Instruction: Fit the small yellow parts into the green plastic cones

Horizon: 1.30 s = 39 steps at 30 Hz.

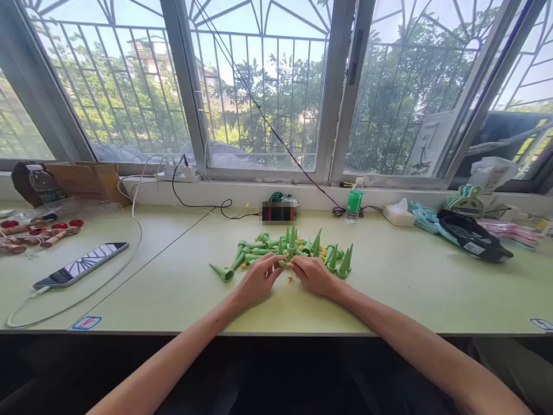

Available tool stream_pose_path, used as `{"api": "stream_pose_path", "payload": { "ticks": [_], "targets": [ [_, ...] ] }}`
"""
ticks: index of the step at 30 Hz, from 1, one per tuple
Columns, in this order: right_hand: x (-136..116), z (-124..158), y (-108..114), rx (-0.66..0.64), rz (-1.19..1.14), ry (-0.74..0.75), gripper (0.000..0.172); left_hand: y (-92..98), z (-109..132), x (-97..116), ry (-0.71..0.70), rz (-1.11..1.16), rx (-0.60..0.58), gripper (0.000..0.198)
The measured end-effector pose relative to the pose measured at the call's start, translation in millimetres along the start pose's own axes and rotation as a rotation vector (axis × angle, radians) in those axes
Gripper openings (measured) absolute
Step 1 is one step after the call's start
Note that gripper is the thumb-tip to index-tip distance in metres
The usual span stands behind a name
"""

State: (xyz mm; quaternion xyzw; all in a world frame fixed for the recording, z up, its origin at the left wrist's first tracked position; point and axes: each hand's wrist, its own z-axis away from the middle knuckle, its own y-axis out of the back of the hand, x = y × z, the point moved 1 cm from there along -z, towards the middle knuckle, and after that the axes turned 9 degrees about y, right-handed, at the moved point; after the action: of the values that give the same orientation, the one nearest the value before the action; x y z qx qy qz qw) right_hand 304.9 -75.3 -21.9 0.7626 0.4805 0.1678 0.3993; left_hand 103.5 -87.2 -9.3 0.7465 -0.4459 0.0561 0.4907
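Both hands meet over the table, in front of a pile of green plastic cones (292,245). My left hand (260,278) is closed, its thumb and fingers pinching a small green piece (282,263). My right hand (314,275) is closed too, its fingertips on a small yellow piece (288,264) right beside the green one. A loose yellow piece (290,279) lies on the table between the hands. One green cone (222,272) lies on its side at the pile's left end, and some cones stand upright at the right (344,265).
On the pale table (432,294), a phone (82,265) with a white cable lies left, near wooden and red pieces (56,233). Behind the pile are a dark device (277,213) and a bottle (354,202). Right are tissues (398,213) and a black cap-like item (473,237).
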Motion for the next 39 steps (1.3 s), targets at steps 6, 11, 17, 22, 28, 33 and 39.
{"api": "stream_pose_path", "payload": {
  "ticks": [6, 11, 17, 22, 28, 33, 39],
  "targets": [
    [2.6, -1.3, 0.2, 0.077, 0.022, -0.07, 0.026, 0.5, -1.3, 1.8, 0.087, 0.013, 0.048, 0.02],
    [2.8, -1.6, 0.7, 0.125, 0.016, -0.063, 0.026, 2.2, -3.0, 2.7, 0.11, 0.044, 0.069, 0.02],
    [1.6, -1.5, 1.4, 0.154, 0.014, -0.034, 0.029, 4.1, -3.9, 3.8, 0.125, 0.025, 0.067, 0.047],
    [-1.1, -1.7, 2.7, 0.133, 0.011, 0.028, 0.031, 2.7, -3.2, 4.1, 0.178, 0.041, -0.054, 0.059],
    [-1.7, -1.7, 4.4, 0.112, -0.024, 0.05, 0.027, 3.2, -3.4, 4.4, 0.13, 0.036, -0.051, 0.06],
    [-0.8, -0.9, 4.6, 0.114, -0.052, 0.047, 0.025, 4.0, -3.4, 3.0, 0.093, 0.029, -0.049, 0.053],
    [-0.5, 0.6, 4.7, 0.108, -0.079, 0.029, 0.025, 5.1, -2.9, 1.8, 0.064, -0.002, -0.021, 0.047]
  ]
}}
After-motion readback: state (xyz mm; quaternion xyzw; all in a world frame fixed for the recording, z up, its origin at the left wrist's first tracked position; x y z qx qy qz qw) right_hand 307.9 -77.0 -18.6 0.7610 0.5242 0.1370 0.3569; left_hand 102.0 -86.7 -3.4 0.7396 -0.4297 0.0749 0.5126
